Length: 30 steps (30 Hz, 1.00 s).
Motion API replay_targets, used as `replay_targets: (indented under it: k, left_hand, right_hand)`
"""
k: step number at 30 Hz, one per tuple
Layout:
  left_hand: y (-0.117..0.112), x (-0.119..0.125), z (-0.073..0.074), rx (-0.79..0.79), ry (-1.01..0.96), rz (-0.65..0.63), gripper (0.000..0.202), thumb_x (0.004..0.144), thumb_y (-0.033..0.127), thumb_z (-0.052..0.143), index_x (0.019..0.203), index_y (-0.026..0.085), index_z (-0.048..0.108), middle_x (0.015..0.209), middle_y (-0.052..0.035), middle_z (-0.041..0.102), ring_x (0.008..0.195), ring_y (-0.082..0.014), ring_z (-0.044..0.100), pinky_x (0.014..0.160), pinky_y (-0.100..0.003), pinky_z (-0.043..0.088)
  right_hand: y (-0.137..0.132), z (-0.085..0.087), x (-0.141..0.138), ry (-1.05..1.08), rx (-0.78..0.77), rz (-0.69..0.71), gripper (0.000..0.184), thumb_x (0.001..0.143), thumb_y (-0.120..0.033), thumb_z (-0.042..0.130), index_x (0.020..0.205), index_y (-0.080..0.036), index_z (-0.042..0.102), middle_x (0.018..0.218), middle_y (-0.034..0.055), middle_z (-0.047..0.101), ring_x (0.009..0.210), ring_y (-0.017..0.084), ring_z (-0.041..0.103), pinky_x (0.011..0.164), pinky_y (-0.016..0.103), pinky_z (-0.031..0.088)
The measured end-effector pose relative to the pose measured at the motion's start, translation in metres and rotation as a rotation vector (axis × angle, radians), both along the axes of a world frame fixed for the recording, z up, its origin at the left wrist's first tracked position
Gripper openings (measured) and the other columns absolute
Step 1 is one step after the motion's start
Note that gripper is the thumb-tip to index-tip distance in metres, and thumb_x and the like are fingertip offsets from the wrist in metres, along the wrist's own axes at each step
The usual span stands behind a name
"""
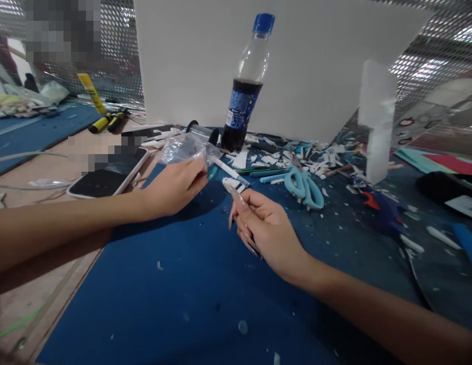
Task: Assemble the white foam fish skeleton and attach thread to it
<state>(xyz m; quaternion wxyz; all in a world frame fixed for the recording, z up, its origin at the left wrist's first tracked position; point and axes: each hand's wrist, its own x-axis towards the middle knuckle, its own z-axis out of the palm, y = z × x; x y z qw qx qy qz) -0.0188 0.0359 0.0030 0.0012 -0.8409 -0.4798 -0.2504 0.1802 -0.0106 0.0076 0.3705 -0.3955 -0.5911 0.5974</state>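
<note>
My right hand (264, 230) is closed in a pinch, its long nails at a small white piece with dark stripes (232, 183). The piece is held a little above the blue mat (182, 284). To the left, my left hand (178, 185) has its fingers curled together. A small green tip (212, 174) shows at those fingertips; what it belongs to is hidden. Behind the white piece lies a white pen (227, 169), beside a crumpled clear plastic bag (182, 147). Light blue scissors (304, 187) rest just beyond my right hand.
A cola bottle (241, 101) stands before a white board (190, 61). White scraps (315, 157) litter the back of the mat. A phone (110, 175) lies left. On the right are a blue glue gun (386, 213) with its cord and an upright white foam piece (377, 121).
</note>
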Motion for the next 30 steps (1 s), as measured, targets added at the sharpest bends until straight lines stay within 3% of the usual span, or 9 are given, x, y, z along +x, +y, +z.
replay_targets:
  k: [4,8,15,19,24,27,30]
  left_hand:
    - [0.005,0.003,-0.002,-0.124,0.166,0.012,0.015,0.087,0.03,0.045,0.085,0.016,0.05,0.069,-0.002,0.057,0.061,-0.0148,0.05,0.055,-0.025,0.033]
    - [0.01,0.009,0.005,-0.176,0.377,-0.02,0.024,0.09,0.032,0.036,0.086,0.017,0.054,0.08,-0.006,0.062,0.068,-0.0194,0.057,0.052,-0.026,0.032]
    - [0.004,0.011,0.015,-0.163,0.574,-0.075,0.016,0.082,0.01,0.04,0.087,0.017,0.054,0.082,-0.0075,0.062,0.064,-0.0177,0.058,0.052,-0.025,0.034]
    - [0.0,0.008,0.01,-0.078,0.394,-0.052,0.011,0.083,0.011,0.042,0.082,0.016,0.051,0.074,-0.0051,0.059,0.06,-0.0155,0.053,0.052,-0.025,0.032]
    - [-0.017,0.011,0.012,0.002,0.123,0.076,0.018,0.091,0.019,0.03,0.08,0.017,0.044,0.065,-0.0004,0.049,0.057,-0.0128,0.044,0.053,-0.025,0.034]
    - [-0.032,0.017,0.013,-0.201,-0.342,0.007,0.022,0.091,0.023,0.036,0.07,0.019,0.039,0.059,0.0043,0.038,0.053,-0.0095,0.037,0.049,-0.021,0.034]
    - [-0.043,0.021,0.009,-0.475,-0.657,-0.07,0.022,0.092,0.031,0.038,0.074,0.019,0.041,0.06,0.0055,0.037,0.051,-0.0078,0.035,0.047,-0.02,0.035]
  right_hand:
    - [-0.001,0.002,-0.001,-0.039,0.03,0.008,0.031,0.094,-0.033,0.044,0.067,-0.018,0.049,0.04,-0.0099,0.036,0.029,0.003,0.03,0.033,0.017,0.028]
    - [-0.002,0.003,0.0,-0.06,0.041,0.015,0.031,0.095,-0.031,0.042,0.067,-0.018,0.048,0.039,-0.0106,0.037,0.028,0.003,0.03,0.034,0.018,0.028]
    - [-0.001,0.003,-0.002,-0.072,0.061,0.001,0.031,0.095,-0.031,0.042,0.067,-0.018,0.047,0.036,-0.0113,0.037,0.027,0.003,0.032,0.037,0.019,0.031]
    - [-0.001,0.001,0.0,-0.044,0.053,0.018,0.032,0.094,-0.032,0.041,0.066,-0.018,0.048,0.038,-0.0108,0.037,0.027,0.003,0.032,0.035,0.018,0.029]
    - [0.0,0.002,0.0,-0.003,-0.001,0.058,0.032,0.093,-0.03,0.041,0.064,-0.018,0.046,0.037,-0.0104,0.038,0.026,0.003,0.032,0.033,0.017,0.028]
    - [-0.001,0.005,0.0,0.029,-0.017,0.087,0.032,0.092,-0.031,0.042,0.063,-0.018,0.046,0.036,-0.0105,0.038,0.025,0.002,0.03,0.03,0.015,0.025]
    - [-0.001,0.005,0.001,0.059,-0.039,0.115,0.032,0.091,-0.032,0.045,0.063,-0.018,0.047,0.035,-0.0111,0.037,0.024,0.002,0.029,0.029,0.014,0.024]
